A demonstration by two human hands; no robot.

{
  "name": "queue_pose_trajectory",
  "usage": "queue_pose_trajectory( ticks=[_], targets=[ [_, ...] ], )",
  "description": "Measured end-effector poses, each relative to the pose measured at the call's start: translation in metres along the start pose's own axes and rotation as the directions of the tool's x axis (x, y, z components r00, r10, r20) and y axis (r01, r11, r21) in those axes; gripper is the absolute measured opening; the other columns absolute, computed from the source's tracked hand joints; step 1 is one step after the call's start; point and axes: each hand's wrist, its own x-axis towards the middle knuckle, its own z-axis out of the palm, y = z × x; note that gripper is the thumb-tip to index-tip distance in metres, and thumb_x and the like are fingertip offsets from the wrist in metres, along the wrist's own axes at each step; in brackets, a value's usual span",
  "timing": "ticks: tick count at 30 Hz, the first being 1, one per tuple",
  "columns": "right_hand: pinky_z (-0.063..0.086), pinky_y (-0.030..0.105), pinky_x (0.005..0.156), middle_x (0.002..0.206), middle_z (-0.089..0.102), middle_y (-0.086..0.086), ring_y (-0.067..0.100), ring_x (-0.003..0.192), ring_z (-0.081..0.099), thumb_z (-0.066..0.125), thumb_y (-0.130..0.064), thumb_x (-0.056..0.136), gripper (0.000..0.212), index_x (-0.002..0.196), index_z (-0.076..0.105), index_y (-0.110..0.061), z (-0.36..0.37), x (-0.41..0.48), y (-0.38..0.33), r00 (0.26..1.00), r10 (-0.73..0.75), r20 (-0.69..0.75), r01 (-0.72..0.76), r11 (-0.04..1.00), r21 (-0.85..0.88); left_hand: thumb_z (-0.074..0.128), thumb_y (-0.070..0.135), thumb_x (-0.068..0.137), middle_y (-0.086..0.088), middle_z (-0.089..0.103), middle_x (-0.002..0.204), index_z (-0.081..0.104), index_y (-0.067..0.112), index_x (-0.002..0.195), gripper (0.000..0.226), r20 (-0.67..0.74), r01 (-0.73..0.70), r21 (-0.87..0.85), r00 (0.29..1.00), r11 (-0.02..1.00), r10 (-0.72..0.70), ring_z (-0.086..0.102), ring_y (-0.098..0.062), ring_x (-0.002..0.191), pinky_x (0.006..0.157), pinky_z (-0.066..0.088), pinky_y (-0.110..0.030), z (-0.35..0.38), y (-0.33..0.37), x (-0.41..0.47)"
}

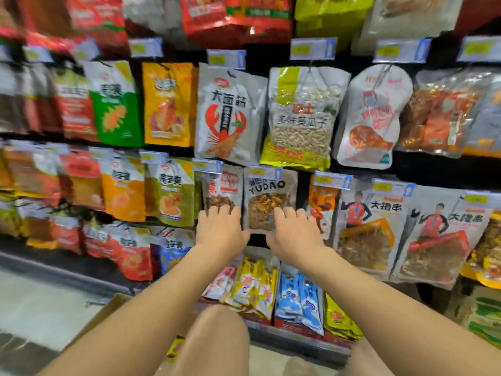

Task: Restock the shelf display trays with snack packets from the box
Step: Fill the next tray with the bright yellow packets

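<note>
A brown snack packet marked YUDAO [267,198] hangs on a peg at mid shelf. My right hand [294,233] holds its lower right corner, fingers on the front and thumb under the bottom edge. My left hand [219,227] lies with its fingers on the neighbouring brown and red packet [223,187], its thumb by the YUDAO packet's lower left corner. Below my hands stand display trays [287,328] with yellow packets [256,287] and blue packets [299,299]. The cardboard box [115,303] sits on the floor at lower left, mostly hidden by my arm and knee.
Rows of hanging snack bags fill the shelves on all sides, with price tags [264,172] on the peg ends. My knee [217,340] is raised in front of the lowest shelf. A green and white carton [485,313] stands at the lower right.
</note>
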Motion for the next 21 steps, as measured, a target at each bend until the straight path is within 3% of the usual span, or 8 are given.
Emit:
queue_pose_trajectory(
  ticks=[5, 11, 18, 21],
  targets=[
    [0.04, 0.049, 0.105, 0.146, 0.043, 0.011, 0.036, 0.132, 0.041, 0.044, -0.053, 0.099, 0.067, 0.149, 0.029, -0.012, 0.001, 0.032, -0.058, 0.994, -0.108, 0.007, 0.107, 0.994, 0.03, 0.042, 0.057, 0.094, -0.003, 0.049, 0.14, 0.041, 0.021, 0.141, 0.059, 0.006, 0.137, 0.03, 0.991, 0.99, -0.137, 0.043, -0.03, 0.131, 0.108, 0.036, -0.049, 0.002, -0.062, -0.009],
    [0.043, 0.05, 0.101, 0.141, 0.046, 0.012, 0.037, 0.129, 0.043, 0.044, -0.053, 0.098, 0.065, 0.147, 0.032, -0.012, 0.046, 0.056, -0.119, 0.966, -0.244, 0.085, 0.235, 0.966, 0.107, 0.041, 0.057, 0.093, -0.003, 0.049, 0.141, 0.041, 0.021, 0.141, 0.06, 0.083, 0.283, 0.053, 0.954, 0.958, -0.287, 0.043, -0.031, 0.13, 0.105, 0.037, -0.047, 0.038, -0.134, -0.031],
    [0.042, 0.046, 0.095, 0.136, 0.048, 0.012, 0.037, 0.124, 0.045, 0.049, -0.046, 0.095, 0.057, 0.14, 0.038, -0.012, 0.134, 0.07, -0.188, 0.9, -0.36, 0.245, 0.321, 0.929, 0.183, 0.046, 0.052, 0.089, -0.003, 0.055, 0.133, 0.049, 0.023, 0.129, 0.05, 0.255, 0.449, 0.073, 0.855, 0.891, -0.452, 0.048, -0.031, 0.124, 0.101, 0.038, -0.045, 0.129, -0.203, -0.062],
    [0.041, 0.047, 0.096, 0.135, 0.048, 0.012, 0.036, 0.125, 0.045, 0.048, -0.046, 0.096, 0.059, 0.142, 0.036, -0.012, 0.183, 0.079, -0.22, 0.858, -0.396, 0.328, 0.346, 0.917, 0.2, 0.043, 0.051, 0.089, -0.002, 0.054, 0.135, 0.047, 0.023, 0.132, 0.051, 0.348, 0.502, 0.068, 0.798, 0.862, -0.492, 0.047, -0.03, 0.126, 0.102, 0.037, -0.044, 0.177, -0.229, -0.078]
  ],
)
